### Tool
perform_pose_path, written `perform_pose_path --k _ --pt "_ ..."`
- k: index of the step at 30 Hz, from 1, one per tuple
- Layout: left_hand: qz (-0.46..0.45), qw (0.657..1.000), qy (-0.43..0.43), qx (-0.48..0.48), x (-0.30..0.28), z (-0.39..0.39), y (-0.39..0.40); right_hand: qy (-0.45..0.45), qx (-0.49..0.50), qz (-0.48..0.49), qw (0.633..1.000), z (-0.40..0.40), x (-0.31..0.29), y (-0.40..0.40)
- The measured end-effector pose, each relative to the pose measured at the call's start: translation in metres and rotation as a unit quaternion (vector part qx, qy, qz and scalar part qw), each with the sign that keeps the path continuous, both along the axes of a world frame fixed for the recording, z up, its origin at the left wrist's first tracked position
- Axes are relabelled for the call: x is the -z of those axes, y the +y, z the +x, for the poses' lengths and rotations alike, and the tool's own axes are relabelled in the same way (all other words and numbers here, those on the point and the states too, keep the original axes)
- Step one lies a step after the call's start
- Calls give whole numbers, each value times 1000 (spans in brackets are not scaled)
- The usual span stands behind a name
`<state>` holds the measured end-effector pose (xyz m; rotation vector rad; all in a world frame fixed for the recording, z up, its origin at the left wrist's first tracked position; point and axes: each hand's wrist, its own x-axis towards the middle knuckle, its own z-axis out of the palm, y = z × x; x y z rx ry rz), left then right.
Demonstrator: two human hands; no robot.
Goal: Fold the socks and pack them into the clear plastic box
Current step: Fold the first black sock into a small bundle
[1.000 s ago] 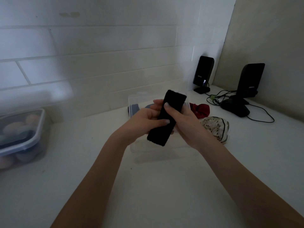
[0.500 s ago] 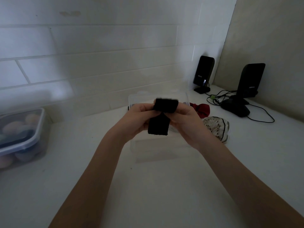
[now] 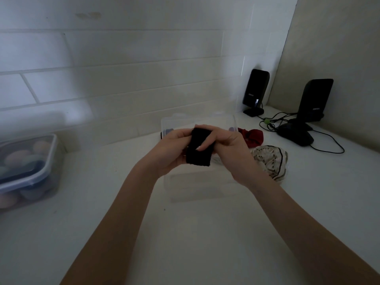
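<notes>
A black sock (image 3: 198, 155), folded double into a short flat pad, is held above the clear plastic box (image 3: 191, 186) on the white counter. My left hand (image 3: 170, 149) grips its left edge. My right hand (image 3: 224, 145) holds the right side with the thumb pressed across the front. Something dark blue shows at the box's far end, mostly hidden behind my hands. To the right of the box lie a red sock (image 3: 251, 136) and a crumpled cream sock with dark stripes (image 3: 270, 161).
A lidded plastic container (image 3: 26, 169) with rounded coloured things stands at the far left. Two black speakers (image 3: 255, 91) (image 3: 314, 101) and a black mouse (image 3: 296, 136) with cables occupy the back right corner. A tiled wall runs behind.
The long black sock has been folded over from its top end toward me and is now half as long; both hands closed in on it and stayed above the box.
</notes>
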<state>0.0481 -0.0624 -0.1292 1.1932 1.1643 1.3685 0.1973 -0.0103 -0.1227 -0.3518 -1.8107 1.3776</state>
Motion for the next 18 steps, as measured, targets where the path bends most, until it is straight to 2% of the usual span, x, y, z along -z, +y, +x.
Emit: perform_pose_path --k 5,8,11,12,14,18 --pt "-34 995 -84 50 -9 -2 -3 -10 29 46 998 0 -3 -1" --pt "8 997 39 60 -4 -5 -5 -8 11 7 1000 3 0 3" --pt "26 995 94 9 0 -2 -5 30 -47 -162 985 8 1 13" --pt "38 993 108 -3 1 -3 -4 41 -51 -183 981 8 1 16" --pt "42 992 122 -13 0 -5 -4 31 -33 -169 985 8 1 17" --pt "37 985 169 -2 0 -4 -4 -50 20 -26 998 0 4 9"
